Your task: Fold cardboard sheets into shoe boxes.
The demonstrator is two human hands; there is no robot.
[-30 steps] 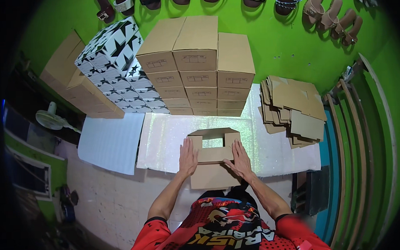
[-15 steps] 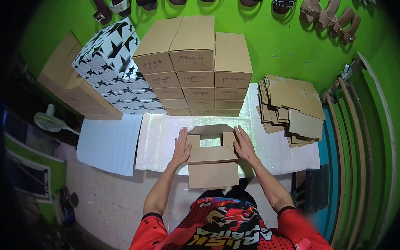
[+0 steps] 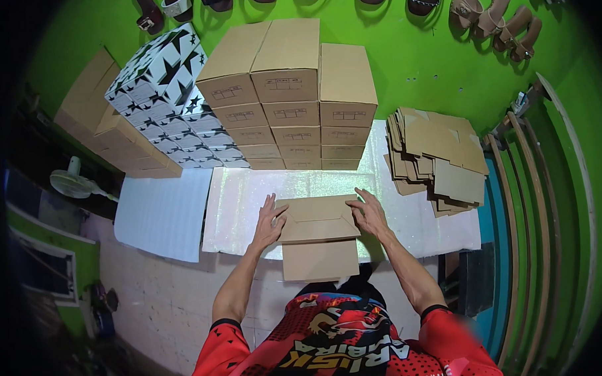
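Note:
A brown cardboard box (image 3: pixel 319 219), partly folded, lies at the table's front edge. Its far panel is folded over the top, so the opening is covered. A wide flap (image 3: pixel 321 260) hangs from its near side, past the table edge toward my body. My left hand (image 3: pixel 270 222) rests at the box's left end, with fingers stretched and the thumb apart, touching the edge. At the right end, my right hand (image 3: pixel 369 213) has its fingers spread and its fingertips at the corner of the panel.
Stacked brown boxes (image 3: pixel 287 89) stand behind, beside white star-patterned boxes (image 3: pixel 158 87) and more brown cartons (image 3: pixel 130 144). Flattened cardboard (image 3: pixel 445 143) is piled on the right of the shiny-covered table (image 3: pixel 415 230). Sandals (image 3: pixel 467 10) hang on the green wall. A fan (image 3: pixel 75 179) stands left.
The far panel has come down over the box opening, which showed before. Both hands have shifted slightly, their fingers now more bent near the panel's corners.

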